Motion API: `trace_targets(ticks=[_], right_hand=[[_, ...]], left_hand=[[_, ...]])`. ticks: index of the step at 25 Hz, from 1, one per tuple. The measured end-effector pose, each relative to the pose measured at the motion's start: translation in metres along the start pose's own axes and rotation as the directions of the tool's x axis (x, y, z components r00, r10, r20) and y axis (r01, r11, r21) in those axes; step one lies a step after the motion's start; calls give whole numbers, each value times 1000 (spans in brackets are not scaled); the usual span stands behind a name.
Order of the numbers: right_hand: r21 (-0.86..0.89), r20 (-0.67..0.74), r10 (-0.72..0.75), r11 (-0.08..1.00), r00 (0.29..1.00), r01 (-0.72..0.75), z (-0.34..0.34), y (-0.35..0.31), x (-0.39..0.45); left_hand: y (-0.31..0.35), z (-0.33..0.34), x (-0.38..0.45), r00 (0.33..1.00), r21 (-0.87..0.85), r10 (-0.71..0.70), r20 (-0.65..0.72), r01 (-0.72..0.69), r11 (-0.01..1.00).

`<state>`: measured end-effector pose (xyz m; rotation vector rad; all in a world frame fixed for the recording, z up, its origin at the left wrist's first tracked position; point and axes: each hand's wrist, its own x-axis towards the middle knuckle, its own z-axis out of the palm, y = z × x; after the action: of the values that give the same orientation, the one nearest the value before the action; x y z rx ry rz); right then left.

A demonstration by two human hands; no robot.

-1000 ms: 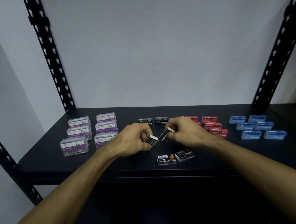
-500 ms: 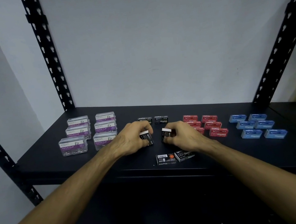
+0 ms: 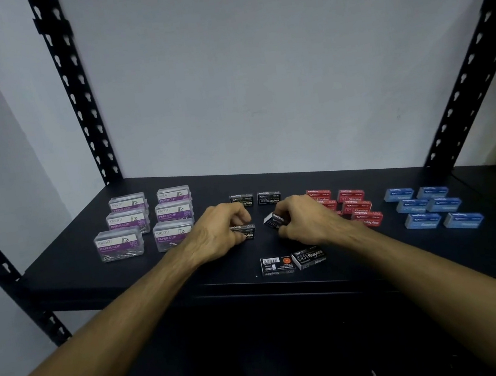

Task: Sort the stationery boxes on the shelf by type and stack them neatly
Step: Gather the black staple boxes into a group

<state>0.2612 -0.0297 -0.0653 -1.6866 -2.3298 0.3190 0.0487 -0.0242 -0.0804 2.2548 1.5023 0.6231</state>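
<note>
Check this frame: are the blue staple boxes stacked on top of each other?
No, the blue staple boxes lie singly, spread in two rows on the shelf.

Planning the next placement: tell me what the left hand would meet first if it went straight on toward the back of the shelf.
Most likely the left hand, gripping a black staple box, would meet the left rear black staple box, then the wall. Depth is uncertain from this one view.
</note>
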Motion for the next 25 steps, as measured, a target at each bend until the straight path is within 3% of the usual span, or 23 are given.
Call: trace_targets(ticks=[11,17,25], right_hand=[[-47,-66,-1,999,998,-2,7,0,12],[-138,-67,1,990,998,-10,5,-4,24],[-182,-67,-13,983,998,0,3,0,36]], left_hand=[[2,7,20,999,173,22,-46,-14,985],[0,13,34,995,186,-17,-97,35,982],[-6,20,50,993,217,25,-113,0,976]])
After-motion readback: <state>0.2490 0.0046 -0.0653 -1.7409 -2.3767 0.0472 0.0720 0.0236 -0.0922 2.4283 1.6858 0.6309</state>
